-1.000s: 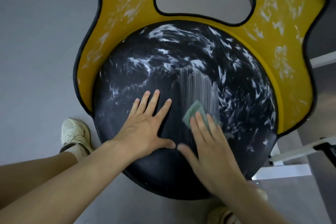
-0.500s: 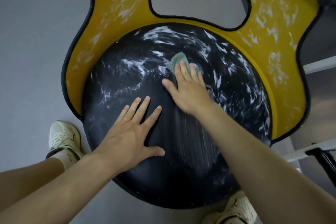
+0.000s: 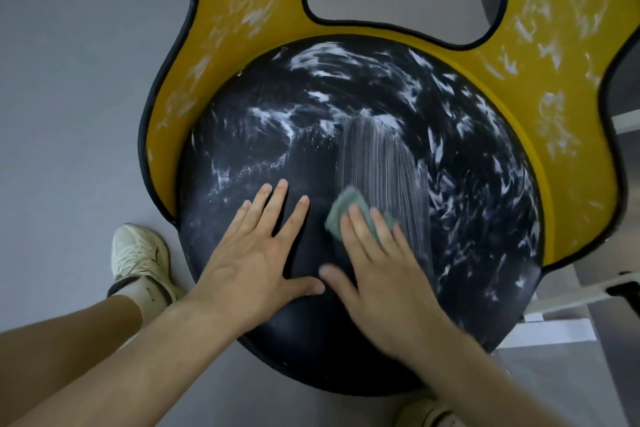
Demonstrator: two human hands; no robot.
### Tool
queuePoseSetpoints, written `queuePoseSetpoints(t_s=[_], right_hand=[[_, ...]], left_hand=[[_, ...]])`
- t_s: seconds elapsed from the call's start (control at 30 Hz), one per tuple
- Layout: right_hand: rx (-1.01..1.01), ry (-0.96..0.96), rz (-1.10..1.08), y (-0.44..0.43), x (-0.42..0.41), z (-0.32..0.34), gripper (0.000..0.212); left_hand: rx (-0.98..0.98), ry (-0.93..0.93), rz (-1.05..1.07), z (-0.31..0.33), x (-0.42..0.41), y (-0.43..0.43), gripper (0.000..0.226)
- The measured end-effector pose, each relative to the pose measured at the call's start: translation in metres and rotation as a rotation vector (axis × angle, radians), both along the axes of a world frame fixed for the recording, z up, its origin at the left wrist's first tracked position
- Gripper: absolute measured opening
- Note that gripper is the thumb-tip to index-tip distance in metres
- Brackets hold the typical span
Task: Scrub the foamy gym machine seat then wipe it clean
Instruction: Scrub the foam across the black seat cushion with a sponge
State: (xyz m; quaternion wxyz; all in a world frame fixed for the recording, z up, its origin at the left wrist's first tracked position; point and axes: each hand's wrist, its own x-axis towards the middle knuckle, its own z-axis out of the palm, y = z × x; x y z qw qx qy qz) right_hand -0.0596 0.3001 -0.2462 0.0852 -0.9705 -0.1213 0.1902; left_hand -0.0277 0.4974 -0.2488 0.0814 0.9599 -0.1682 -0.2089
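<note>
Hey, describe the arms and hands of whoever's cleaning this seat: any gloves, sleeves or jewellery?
No gloves: the left hand and right hand are bare, with no rings showing. The left forearm and right forearm are bare too, with no sleeve, watch or bracelet in view. The right hand is slightly blurred, so fine detail there is uncertain.

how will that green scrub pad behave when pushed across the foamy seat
Probably thin and floppy: the green scrub pad lies flat under the straight fingers of the right hand. Likely slides easily, since wet foam coats the black seat. The fine parallel streaks beside it suggest a rough face with some drag.
</note>
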Motion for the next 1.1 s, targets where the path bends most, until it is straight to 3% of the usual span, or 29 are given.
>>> queuePoseSetpoints(t_s=[0.17,0.27,0.37,0.57,0.67,0.97,1.1], right_hand=[[-0.012,-0.011,-0.095,0.024,0.135,-0.01,0.081],[-0.014,-0.005,-0.099,0.034,0.171,-0.009,0.083],[0.01,-0.029,-0.048,0.023,0.136,-0.004,0.082],[-0.018,-0.013,0.04,-0.027,-0.027,0.003,0.074],[-0.034,0.005,0.061,-0.033,-0.049,0.0,0.066],[0.028,-0.042,-0.013,0.034,0.155,-0.011,0.061],[0.032,-0.044,0.005,0.046,0.175,-0.009,0.059]], left_hand=[[0.038,0.02,0.003,0.0,0.002,0.002,0.117],[0.033,0.014,0.009,0.0,0.007,0.001,0.119],[0.019,0.022,0.013,0.001,0.013,-0.001,0.12],[-0.004,0.031,0.025,-0.002,0.013,-0.002,0.12],[-0.002,0.022,0.035,-0.002,0.011,-0.001,0.118],[0.043,0.035,0.032,-0.003,0.015,-0.008,0.121],[0.066,0.054,0.017,-0.003,0.019,-0.011,0.124]])
